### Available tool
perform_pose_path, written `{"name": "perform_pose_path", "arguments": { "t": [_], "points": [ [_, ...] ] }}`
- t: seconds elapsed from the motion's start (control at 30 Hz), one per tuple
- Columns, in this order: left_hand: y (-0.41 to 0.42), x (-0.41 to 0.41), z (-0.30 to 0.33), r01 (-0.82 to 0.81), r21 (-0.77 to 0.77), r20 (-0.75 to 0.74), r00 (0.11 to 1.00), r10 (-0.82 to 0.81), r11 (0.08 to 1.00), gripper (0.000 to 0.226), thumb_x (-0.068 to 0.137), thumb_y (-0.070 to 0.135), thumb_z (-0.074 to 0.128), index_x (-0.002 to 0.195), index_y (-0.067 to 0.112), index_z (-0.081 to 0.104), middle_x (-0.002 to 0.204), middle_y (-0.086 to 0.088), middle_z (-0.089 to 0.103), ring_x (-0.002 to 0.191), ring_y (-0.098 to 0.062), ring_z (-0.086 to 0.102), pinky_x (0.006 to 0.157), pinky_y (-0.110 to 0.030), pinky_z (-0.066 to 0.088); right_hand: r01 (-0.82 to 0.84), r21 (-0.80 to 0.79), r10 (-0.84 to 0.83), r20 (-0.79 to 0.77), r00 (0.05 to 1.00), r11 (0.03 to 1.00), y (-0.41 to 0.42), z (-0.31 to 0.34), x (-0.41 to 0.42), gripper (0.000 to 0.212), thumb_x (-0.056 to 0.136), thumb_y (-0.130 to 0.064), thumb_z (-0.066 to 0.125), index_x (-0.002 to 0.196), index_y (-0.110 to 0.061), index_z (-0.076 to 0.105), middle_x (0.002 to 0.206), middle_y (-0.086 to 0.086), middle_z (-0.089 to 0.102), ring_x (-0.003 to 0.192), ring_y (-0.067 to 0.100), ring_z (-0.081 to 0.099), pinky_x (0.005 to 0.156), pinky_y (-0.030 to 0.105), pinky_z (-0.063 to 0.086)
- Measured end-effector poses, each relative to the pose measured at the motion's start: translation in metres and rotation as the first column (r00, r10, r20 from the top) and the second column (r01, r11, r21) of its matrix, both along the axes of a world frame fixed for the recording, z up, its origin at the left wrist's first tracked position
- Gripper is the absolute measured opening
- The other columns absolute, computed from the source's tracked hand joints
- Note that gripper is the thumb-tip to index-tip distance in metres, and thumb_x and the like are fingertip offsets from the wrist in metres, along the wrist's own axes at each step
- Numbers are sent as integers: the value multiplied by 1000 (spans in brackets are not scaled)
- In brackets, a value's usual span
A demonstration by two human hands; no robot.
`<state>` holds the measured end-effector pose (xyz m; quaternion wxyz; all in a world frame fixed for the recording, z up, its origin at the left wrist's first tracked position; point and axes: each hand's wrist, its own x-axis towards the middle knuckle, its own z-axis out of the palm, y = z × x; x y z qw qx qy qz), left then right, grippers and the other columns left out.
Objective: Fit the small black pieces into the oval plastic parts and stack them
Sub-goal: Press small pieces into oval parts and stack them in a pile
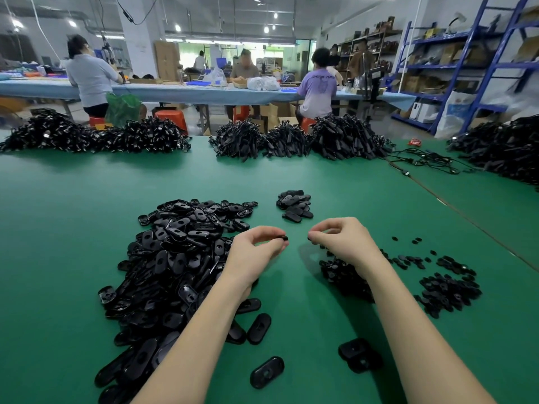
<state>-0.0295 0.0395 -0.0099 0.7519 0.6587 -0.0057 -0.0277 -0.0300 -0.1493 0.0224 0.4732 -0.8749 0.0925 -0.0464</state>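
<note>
A small black piece [284,237] sits pinched in the narrow grip of the left hand [256,252]. The right hand [341,240] pinches something tiny and dark too. Both hands are held up over the green surface [73,228], close but apart. Oval parts [175,258] are heaped left, small pieces [449,290] right, a little stack [294,204] beyond.
</note>
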Motion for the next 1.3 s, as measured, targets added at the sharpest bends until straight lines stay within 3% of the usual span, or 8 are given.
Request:
{"name": "perform_pose_path", "arguments": {
  "t": [0.13,0.23,0.37,0.5,0.97,1.1,1.2,1.3],
  "points": [
    [1,-2,-1,-23,76,30,999,20,997,6,78,23,84,82,25,79,80,2,77,67,-6,67,61,-15,50,-87,275,96,-18,995,957,1,2,-2,7,87,-29,77,92,-25,79,83,-10,78,58,10,45,48,15,36],
    [1,-2,-1,-26,75,31,999,23,997,15,80,12,80,88,22,74,82,0,78,66,-10,66,57,-13,50,-109,366,132,-36,991,924,2,2,-1,11,87,-29,78,96,-22,78,88,-6,79,57,9,44,45,15,32],
    [2,-2,-1,-44,67,76,996,39,997,28,80,1,78,102,13,67,104,0,73,76,-4,73,61,-9,49,-133,449,180,-65,982,884,6,0,1,9,90,-23,75,98,-21,72,97,-1,80,53,8,44,43,15,30],
    [1,-2,-1,-26,16,77,997,24,1000,31,80,-3,77,103,14,66,101,1,73,79,-4,74,61,-10,50,-133,537,207,-80,975,833,9,-2,1,10,90,-18,75,99,-18,69,99,3,80,46,5,44,40,14,27],
    [1,-4,1,39,58,110,993,-45,998,43,83,-2,73,108,33,72,99,-7,76,85,-11,73,73,-12,52,-182,582,261,-55,964,792,13,-5,1,12,89,-11,73,96,-21,78,90,0,77,46,5,41,41,14,24],
    [1,-3,-1,67,-34,39,997,-65,997,23,89,3,70,104,20,71,91,-8,78,84,-17,75,74,-20,56,-187,565,262,-53,964,803,17,-5,1,9,88,-11,74,94,-18,73,95,3,77,46,6,45,42,15,25],
    [2,0,-4,2,-8,38,999,-2,1000,10,92,10,68,99,16,67,88,-5,79,79,-13,73,77,-26,57,-219,517,283,-46,958,828,18,-5,0,7,89,-15,75,93,-19,72,97,4,79,49,8,54,45,17,31],
    [5,2,-4,-76,28,55,996,75,997,9,89,15,72,96,18,67,85,-1,78,65,-8,67,71,-21,54,-242,451,282,-23,959,859,20,-6,0,5,87,-17,78,91,-19,75,92,0,79,53,9,59,50,19,35]
  ]
}}
